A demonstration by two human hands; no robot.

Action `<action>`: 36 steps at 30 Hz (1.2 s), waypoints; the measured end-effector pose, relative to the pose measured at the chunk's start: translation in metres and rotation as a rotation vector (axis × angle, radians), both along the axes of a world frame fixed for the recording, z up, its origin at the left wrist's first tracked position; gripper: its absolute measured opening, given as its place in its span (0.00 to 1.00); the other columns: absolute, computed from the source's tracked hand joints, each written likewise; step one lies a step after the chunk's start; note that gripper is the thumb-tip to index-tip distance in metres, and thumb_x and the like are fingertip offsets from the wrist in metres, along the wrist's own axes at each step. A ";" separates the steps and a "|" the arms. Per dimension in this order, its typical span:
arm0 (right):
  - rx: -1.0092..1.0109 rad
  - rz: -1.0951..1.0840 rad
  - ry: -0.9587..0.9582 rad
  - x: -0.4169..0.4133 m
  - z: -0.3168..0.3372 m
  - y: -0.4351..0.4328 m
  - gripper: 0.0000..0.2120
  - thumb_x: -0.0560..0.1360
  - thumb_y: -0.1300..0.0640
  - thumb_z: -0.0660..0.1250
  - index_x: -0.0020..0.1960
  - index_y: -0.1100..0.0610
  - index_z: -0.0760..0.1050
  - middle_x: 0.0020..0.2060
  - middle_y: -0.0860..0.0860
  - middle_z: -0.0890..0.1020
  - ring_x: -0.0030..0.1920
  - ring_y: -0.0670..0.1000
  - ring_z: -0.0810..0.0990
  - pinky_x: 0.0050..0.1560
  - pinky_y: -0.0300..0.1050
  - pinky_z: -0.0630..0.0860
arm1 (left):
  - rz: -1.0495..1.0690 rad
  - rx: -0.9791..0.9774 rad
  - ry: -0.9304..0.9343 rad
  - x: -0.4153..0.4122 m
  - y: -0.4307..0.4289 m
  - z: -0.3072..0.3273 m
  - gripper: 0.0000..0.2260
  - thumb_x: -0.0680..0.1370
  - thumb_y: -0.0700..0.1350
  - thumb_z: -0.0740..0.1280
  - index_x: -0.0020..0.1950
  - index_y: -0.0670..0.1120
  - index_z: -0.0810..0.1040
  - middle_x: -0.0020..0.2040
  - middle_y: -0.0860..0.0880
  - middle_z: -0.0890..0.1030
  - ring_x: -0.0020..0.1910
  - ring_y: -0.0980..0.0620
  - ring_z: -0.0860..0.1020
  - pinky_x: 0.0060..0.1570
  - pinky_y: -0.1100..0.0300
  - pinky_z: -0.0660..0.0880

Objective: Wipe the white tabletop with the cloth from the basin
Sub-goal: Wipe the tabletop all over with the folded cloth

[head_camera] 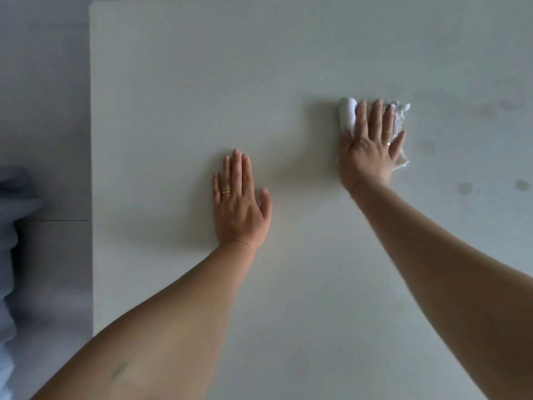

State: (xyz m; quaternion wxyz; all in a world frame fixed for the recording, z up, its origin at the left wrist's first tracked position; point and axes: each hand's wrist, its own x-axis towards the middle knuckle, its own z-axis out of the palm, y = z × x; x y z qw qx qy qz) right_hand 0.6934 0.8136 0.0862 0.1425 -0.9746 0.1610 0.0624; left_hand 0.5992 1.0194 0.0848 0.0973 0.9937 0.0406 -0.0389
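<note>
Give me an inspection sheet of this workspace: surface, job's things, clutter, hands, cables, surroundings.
Surface: white tabletop, mostly plain; faint round marks and smudges on its right part, to the right of the cloth.
Job's things: cloth is white and bunched, lying on the tabletop under the right hand; basin not in view.
Clutter: nothing seen.
Hands: left hand lies flat on the tabletop, fingers straight, holding nothing; right hand presses the cloth down with straight fingers.
Cables: nothing seen.
Surroundings: grey floor beyond the table's left edge; blurred bluish shape at the frame's left edge, cannot tell what it is.
</note>
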 end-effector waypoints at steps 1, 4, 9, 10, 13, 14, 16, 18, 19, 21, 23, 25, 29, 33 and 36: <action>0.005 -0.035 0.007 -0.001 0.002 0.018 0.28 0.79 0.49 0.52 0.77 0.49 0.49 0.77 0.51 0.49 0.77 0.53 0.43 0.73 0.58 0.38 | -0.004 0.006 0.009 0.000 0.000 0.000 0.30 0.77 0.52 0.53 0.76 0.40 0.57 0.77 0.43 0.57 0.76 0.45 0.55 0.74 0.48 0.52; 0.027 0.255 -0.015 -0.021 0.002 0.087 0.29 0.78 0.50 0.53 0.77 0.49 0.49 0.77 0.51 0.49 0.77 0.54 0.43 0.72 0.59 0.36 | -0.003 0.025 0.036 0.001 0.001 0.001 0.30 0.77 0.53 0.51 0.76 0.40 0.57 0.77 0.43 0.58 0.76 0.45 0.56 0.74 0.47 0.52; -0.019 0.784 -0.044 -0.013 0.003 0.078 0.26 0.80 0.45 0.50 0.77 0.47 0.51 0.77 0.49 0.53 0.77 0.52 0.47 0.74 0.55 0.40 | -0.008 0.002 0.024 0.000 0.000 0.003 0.29 0.77 0.52 0.52 0.75 0.39 0.59 0.76 0.42 0.60 0.76 0.44 0.57 0.74 0.46 0.54; -0.040 0.771 -0.059 -0.001 0.001 0.060 0.26 0.80 0.44 0.50 0.76 0.47 0.52 0.77 0.49 0.53 0.77 0.52 0.48 0.73 0.55 0.41 | -0.007 -0.001 0.020 0.000 0.001 0.003 0.30 0.76 0.51 0.52 0.76 0.39 0.59 0.76 0.42 0.59 0.76 0.44 0.57 0.74 0.47 0.54; -0.031 0.449 -0.053 0.034 -0.001 0.010 0.26 0.80 0.46 0.51 0.76 0.47 0.52 0.77 0.50 0.52 0.77 0.51 0.47 0.73 0.55 0.41 | 0.000 0.000 0.014 0.001 0.001 0.003 0.29 0.76 0.51 0.53 0.76 0.39 0.59 0.76 0.42 0.59 0.76 0.44 0.57 0.73 0.47 0.54; -0.019 0.319 -0.042 0.041 -0.001 0.005 0.26 0.80 0.46 0.50 0.77 0.47 0.50 0.77 0.50 0.51 0.77 0.51 0.45 0.74 0.56 0.40 | 0.001 -0.001 0.015 0.001 0.000 0.004 0.29 0.76 0.50 0.54 0.75 0.39 0.59 0.76 0.42 0.59 0.76 0.44 0.57 0.73 0.47 0.54; 0.010 0.103 -0.022 0.049 0.000 0.021 0.27 0.80 0.46 0.50 0.77 0.47 0.49 0.77 0.50 0.49 0.77 0.51 0.43 0.74 0.57 0.37 | 0.004 -0.006 0.014 0.001 -0.001 0.004 0.29 0.76 0.50 0.54 0.75 0.39 0.59 0.76 0.42 0.59 0.76 0.44 0.57 0.73 0.47 0.54; 0.032 0.081 -0.011 0.043 0.003 0.059 0.28 0.79 0.48 0.52 0.77 0.49 0.49 0.77 0.52 0.48 0.77 0.53 0.42 0.72 0.58 0.35 | 0.004 -0.011 0.022 0.001 -0.001 0.003 0.29 0.76 0.50 0.54 0.75 0.39 0.59 0.76 0.42 0.60 0.75 0.44 0.58 0.73 0.47 0.55; 0.031 0.186 -0.014 0.036 0.002 0.082 0.29 0.78 0.48 0.53 0.77 0.49 0.48 0.77 0.52 0.47 0.77 0.54 0.42 0.72 0.58 0.35 | 0.006 -0.011 0.024 0.001 -0.001 0.003 0.29 0.76 0.50 0.54 0.75 0.39 0.59 0.76 0.42 0.61 0.75 0.43 0.58 0.73 0.46 0.55; 0.015 0.522 -0.010 0.020 0.002 0.118 0.29 0.78 0.48 0.53 0.77 0.49 0.48 0.77 0.51 0.47 0.77 0.54 0.41 0.72 0.58 0.35 | 0.012 -0.009 0.028 0.002 -0.001 0.003 0.29 0.76 0.50 0.54 0.75 0.39 0.59 0.76 0.42 0.61 0.75 0.44 0.59 0.73 0.46 0.56; -0.015 0.803 -0.013 0.023 0.002 0.119 0.28 0.79 0.45 0.52 0.77 0.48 0.49 0.77 0.50 0.49 0.77 0.54 0.43 0.73 0.56 0.37 | 0.017 -0.014 0.029 0.001 -0.001 0.003 0.29 0.76 0.50 0.54 0.75 0.39 0.59 0.76 0.42 0.62 0.75 0.44 0.59 0.73 0.46 0.56; -0.042 0.937 -0.025 0.046 0.002 0.090 0.26 0.80 0.43 0.49 0.77 0.47 0.50 0.77 0.49 0.51 0.77 0.52 0.46 0.73 0.53 0.40 | 0.006 -0.014 0.017 0.001 0.000 0.003 0.29 0.76 0.50 0.54 0.75 0.39 0.61 0.75 0.42 0.62 0.75 0.43 0.60 0.73 0.46 0.57; -0.021 0.522 -0.050 0.089 -0.001 0.007 0.25 0.80 0.43 0.47 0.76 0.45 0.50 0.77 0.49 0.51 0.77 0.51 0.45 0.74 0.54 0.41 | -0.002 -0.008 -0.009 0.001 0.000 0.002 0.29 0.76 0.50 0.55 0.75 0.38 0.61 0.76 0.41 0.61 0.75 0.43 0.59 0.73 0.47 0.56; -0.012 0.039 0.013 0.103 0.003 0.011 0.27 0.80 0.46 0.48 0.77 0.48 0.48 0.77 0.51 0.48 0.77 0.52 0.42 0.74 0.59 0.39 | 0.002 -0.003 -0.005 0.002 -0.002 0.002 0.29 0.76 0.50 0.54 0.75 0.38 0.60 0.76 0.41 0.60 0.75 0.43 0.59 0.73 0.46 0.55; 0.029 0.178 -0.006 0.085 0.005 0.080 0.30 0.78 0.49 0.53 0.77 0.49 0.48 0.77 0.53 0.46 0.77 0.54 0.41 0.72 0.59 0.36 | 0.002 0.007 -0.018 0.002 -0.002 0.002 0.28 0.76 0.49 0.54 0.74 0.37 0.62 0.75 0.40 0.62 0.74 0.42 0.61 0.73 0.46 0.55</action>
